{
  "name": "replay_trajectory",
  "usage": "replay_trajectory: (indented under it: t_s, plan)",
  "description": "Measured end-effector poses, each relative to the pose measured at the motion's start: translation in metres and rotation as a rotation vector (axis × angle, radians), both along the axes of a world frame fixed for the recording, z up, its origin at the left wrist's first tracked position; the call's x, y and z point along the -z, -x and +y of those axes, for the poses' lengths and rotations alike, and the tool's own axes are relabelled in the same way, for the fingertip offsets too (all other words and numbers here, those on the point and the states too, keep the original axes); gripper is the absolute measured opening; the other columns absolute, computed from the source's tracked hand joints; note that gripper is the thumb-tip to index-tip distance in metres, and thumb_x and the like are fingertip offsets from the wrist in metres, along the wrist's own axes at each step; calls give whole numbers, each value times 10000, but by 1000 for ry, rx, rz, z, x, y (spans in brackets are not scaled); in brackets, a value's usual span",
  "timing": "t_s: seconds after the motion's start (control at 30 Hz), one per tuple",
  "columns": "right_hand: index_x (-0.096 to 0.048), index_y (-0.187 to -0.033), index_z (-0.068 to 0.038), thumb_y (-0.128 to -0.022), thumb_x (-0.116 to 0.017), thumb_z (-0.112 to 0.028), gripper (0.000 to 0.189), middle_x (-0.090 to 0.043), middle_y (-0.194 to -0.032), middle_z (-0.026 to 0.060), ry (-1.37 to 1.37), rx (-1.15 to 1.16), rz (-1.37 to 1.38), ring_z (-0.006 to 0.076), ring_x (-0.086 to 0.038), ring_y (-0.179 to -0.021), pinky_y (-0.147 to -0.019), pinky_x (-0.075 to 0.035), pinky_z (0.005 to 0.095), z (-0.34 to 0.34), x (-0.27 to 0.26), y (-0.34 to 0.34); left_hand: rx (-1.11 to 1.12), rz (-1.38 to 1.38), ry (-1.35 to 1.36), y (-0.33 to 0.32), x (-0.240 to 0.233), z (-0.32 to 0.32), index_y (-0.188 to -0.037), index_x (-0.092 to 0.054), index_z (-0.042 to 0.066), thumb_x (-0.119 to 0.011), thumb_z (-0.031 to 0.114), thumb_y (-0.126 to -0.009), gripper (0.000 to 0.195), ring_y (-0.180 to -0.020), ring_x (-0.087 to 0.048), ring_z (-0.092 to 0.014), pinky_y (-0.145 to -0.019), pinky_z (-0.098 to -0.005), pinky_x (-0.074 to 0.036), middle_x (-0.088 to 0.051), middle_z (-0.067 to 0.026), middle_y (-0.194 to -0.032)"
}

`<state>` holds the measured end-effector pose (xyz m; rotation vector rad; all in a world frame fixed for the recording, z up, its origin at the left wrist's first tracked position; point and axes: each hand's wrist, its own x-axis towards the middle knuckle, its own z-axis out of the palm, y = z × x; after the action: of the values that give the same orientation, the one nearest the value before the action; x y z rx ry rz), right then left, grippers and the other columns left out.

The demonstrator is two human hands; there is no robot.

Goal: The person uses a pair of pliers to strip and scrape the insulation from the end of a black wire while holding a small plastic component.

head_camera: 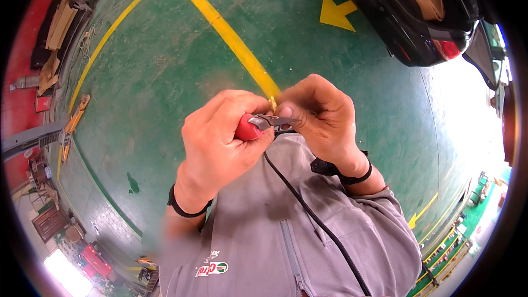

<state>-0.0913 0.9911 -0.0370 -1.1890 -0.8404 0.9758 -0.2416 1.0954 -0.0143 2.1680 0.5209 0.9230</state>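
Note:
My left hand (222, 136) grips a red-handled knife (250, 127), its metal blade pointing right, across to my right thumb. A small, ragged yellow piece (273, 104) sticks up between the fingertips of both hands. My right hand (319, 117) pinches close around it, thumb by the blade; my fingers hide its lower part. Both hands meet in front of my grey jacket (255, 222). A black cord (307, 210) runs from just below the hands down over the jacket; whether either hand holds it I cannot tell.
Green floor (165, 70) with a yellow line (222, 24) lies below. At the upper right stands a black car (412, 16). A yellow-and-grey lift arm (76, 117) is at the left, near cardboard (62, 24). A red box-like object (97, 262) sits lower left, railings (447, 262) lower right.

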Motion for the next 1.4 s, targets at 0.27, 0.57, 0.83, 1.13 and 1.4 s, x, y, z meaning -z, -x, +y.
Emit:
replay_trajectory:
  t_s: [0.27, 0.57, 0.83, 1.13, 1.4]
  plan:
    - [-659, -943, 15, -886, -732, -54, 116, -715, -808, 63, -39, 37, -182, 85, -678, -730, -634, -547, 228, 2, -4, 0, -82, 28, 71, -1, 0, -9, -874, -648, 4, -713, -94, -682, 225, -663, -614, -157, -607, -256, -496, -670, -103, -807]
    - [-669, -915, 25, -863, -742, -23, 101, -707, -780, 89, -66, 8, -413, 119, -697, -711, -606, -550, 239, 4, -7, 0, -137, 10, 204, -3, 3, -12, -789, -627, 42, -731, -45, -640, 202, -599, -594, -206, -556, -292, -482, -617, -76, -725]
    - [-622, -1056, 38, -923, -704, -96, 206, -685, -851, 70, 12, -128, -134, 87, -644, -748, -669, -532, 240, -1, -9, -5, -85, -3, 332, -1, -1, -8, -818, -628, 25, -708, -55, -703, 161, -623, -578, -133, -583, -261, -476, -622, -57, -727]
    - [-609, -1090, 42, -971, -624, -88, 177, -691, -877, 69, 84, -148, -94, 91, -635, -776, -664, -511, 243, -6, -16, -7, -10, 0, 736, 6, -3, -4, -814, -619, 10, -652, -51, -791, 73, -628, -469, -35, -552, -216, -395, -544, 33, -688]
    - [-592, -1079, 12, -988, -628, -186, 221, -686, -892, 53, 112, -199, 241, 56, -588, -758, -644, -464, 210, -7, -11, -10, 9, -60, 756, 8, -6, -3, -845, -641, 0, -679, -30, -823, 54, -636, -482, -37, -556, -213, -399, -575, 27, -727]
